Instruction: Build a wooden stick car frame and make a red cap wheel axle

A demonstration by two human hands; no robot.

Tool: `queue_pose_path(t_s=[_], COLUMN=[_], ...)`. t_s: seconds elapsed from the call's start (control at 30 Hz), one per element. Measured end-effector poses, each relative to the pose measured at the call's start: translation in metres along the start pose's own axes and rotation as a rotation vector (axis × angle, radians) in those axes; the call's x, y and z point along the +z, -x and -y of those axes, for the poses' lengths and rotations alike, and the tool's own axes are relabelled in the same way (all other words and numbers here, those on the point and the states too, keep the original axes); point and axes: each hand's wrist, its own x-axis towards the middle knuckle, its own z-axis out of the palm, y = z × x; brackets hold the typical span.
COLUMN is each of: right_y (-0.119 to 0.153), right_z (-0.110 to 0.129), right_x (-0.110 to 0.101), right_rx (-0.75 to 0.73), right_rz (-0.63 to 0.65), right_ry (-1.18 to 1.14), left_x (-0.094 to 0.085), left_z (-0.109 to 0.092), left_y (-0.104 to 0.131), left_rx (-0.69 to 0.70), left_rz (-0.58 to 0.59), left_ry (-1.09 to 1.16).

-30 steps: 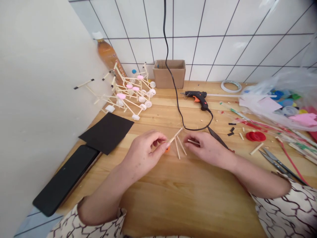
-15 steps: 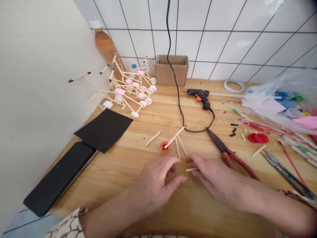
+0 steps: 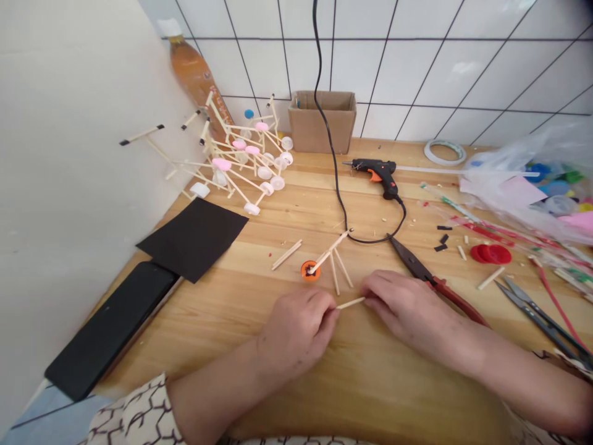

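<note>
Between my two hands runs a short thin wooden stick (image 3: 351,303), pale and slightly slanted. My left hand (image 3: 301,324) pinches its left end, and my right hand (image 3: 401,303) closes on its right end. Just beyond my fingers lies a partly built stick frame (image 3: 330,252), with two legs pointing toward me. Its lower left end meets an orange bottle cap (image 3: 310,271). Left of that, a pair of loose sticks (image 3: 287,254) lies on the wooden table (image 3: 370,383).
Pliers (image 3: 417,266) and scissors (image 3: 537,315) lie to the right. A glue gun (image 3: 375,173) with a looping cord sits behind. Finished stick models (image 3: 231,154) stand back left, near a bottle (image 3: 197,77) and a cardboard box (image 3: 322,123). Black card (image 3: 197,238) and a phone (image 3: 113,327) lie left.
My left hand has closed from an open curl onto the stick's left end. The stick, earlier only in my right hand, now spans both hands. The view has shifted slightly.
</note>
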Motion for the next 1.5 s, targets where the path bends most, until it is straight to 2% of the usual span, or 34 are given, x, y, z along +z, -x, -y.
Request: queue_pose_path(t_s=[0.23,0.53,1.5], right_y=[-0.002,-0.006,-0.009], right_z=[-0.003,-0.005,-0.006], right_x=[0.003,0.01,0.014], right_rx=[0.003,-0.034,-0.103], right_rz=[-0.046,-0.142,-0.278], right_ry=[0.059,0.077,0.148], left_x=[0.005,0.008,0.008], left_z=[0.001,0.004,0.005], left_y=[-0.001,-0.004,-0.003], left_rx=[0.009,0.069,0.077], left_rz=[-0.008,-0.08,-0.057], left_ry=[-0.09,-0.248,-0.307])
